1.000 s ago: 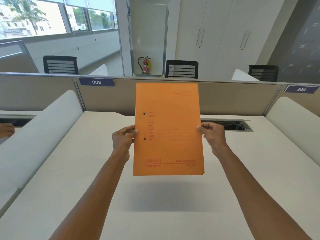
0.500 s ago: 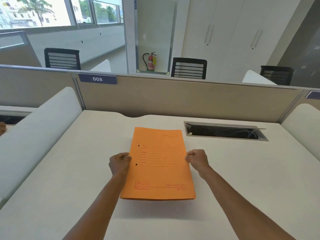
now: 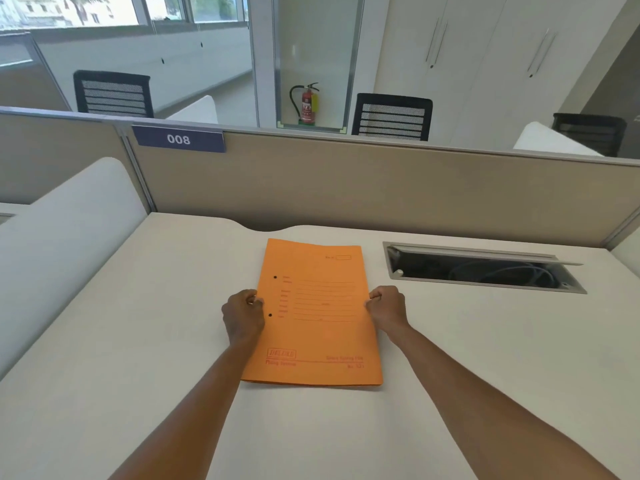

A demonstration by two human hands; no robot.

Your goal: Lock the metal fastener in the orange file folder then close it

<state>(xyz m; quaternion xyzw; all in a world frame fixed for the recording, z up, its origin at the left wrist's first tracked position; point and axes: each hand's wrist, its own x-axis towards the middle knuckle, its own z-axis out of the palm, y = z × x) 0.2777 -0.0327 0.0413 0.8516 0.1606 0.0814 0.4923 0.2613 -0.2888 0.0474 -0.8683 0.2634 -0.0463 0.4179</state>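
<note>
orange file folder (image 3: 317, 313): lowered from mid-air, now flat and shut on desk (image 3: 138, 341) | left hand (image 3: 243, 315): pinching folder's left edge | right hand (image 3: 387, 307): pinching right edge | fastener: hidden inside | risk: cover dragging folder rightward toward cable tray (image 3: 485, 268) on opening

The closed orange file folder (image 3: 320, 313) lies flat on the white worktop (image 3: 138, 341), printed cover up. The left hand (image 3: 242, 315) pinches its left edge, the right hand (image 3: 388, 308) its right edge, beside an open cable tray (image 3: 485, 268).
</note>
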